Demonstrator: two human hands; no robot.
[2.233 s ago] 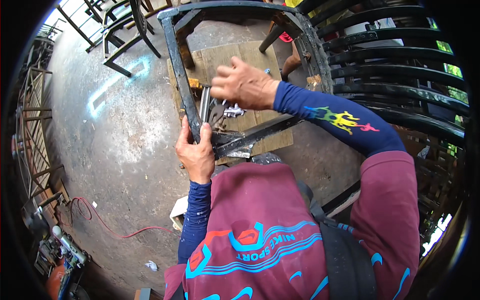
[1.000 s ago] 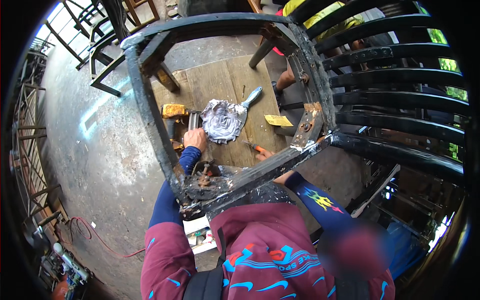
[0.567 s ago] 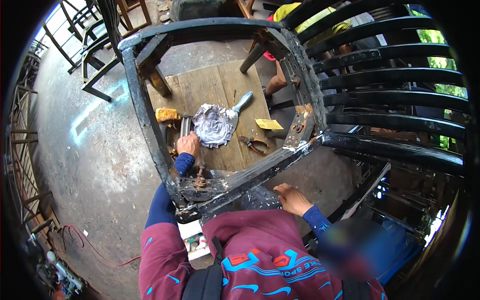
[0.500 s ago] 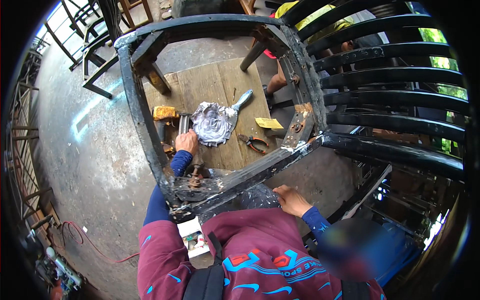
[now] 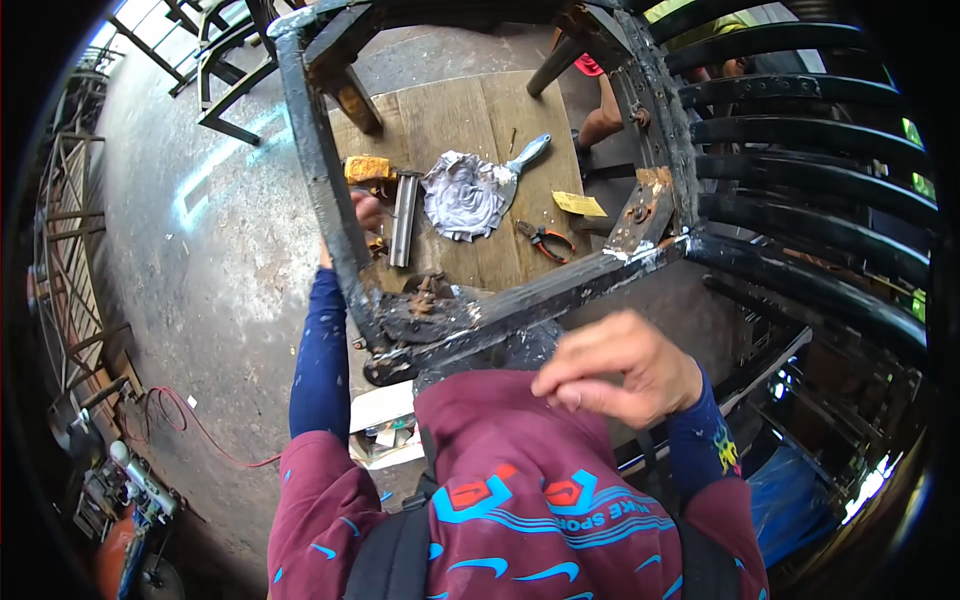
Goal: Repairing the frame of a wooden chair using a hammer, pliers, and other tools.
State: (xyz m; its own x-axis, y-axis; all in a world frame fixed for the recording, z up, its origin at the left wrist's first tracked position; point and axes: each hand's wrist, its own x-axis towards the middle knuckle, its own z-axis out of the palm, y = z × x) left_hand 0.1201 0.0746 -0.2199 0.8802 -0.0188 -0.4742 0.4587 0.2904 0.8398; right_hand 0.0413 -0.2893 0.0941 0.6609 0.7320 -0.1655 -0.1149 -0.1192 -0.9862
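A black-painted seat frame [image 5: 331, 190], open in the middle, has a slatted back [image 5: 800, 130] at the right. Through it shows a wooden board [image 5: 425, 115]. My left hand [image 5: 368, 210] reaches past the left rail, its fingers curled at the grip of a yellow and black nail gun [image 5: 404, 222] with a long metal magazine; the rail hides part of the hand. Closer to me, my right hand [image 5: 630, 370] is raised before my shirt, thumb and forefinger pinched; anything between them is too small to tell. A crumpled whitish cloth [image 5: 465, 195] lies beside the nail gun.
On the board lie a blue-handled brush [image 5: 530, 152], orange-and-black pliers [image 5: 546, 241] and a yellow paper [image 5: 578, 204]. Another person's leg [image 5: 602, 115] is beyond the frame. A red hose [image 5: 185, 432] crosses the floor at left; a white box [image 5: 385, 408] stands below the near corner.
My left hand has moved from the magazine to the nail gun's grip, and the gun has shifted and turned a little. My right hand has risen from beside the near rail. The view has shifted.
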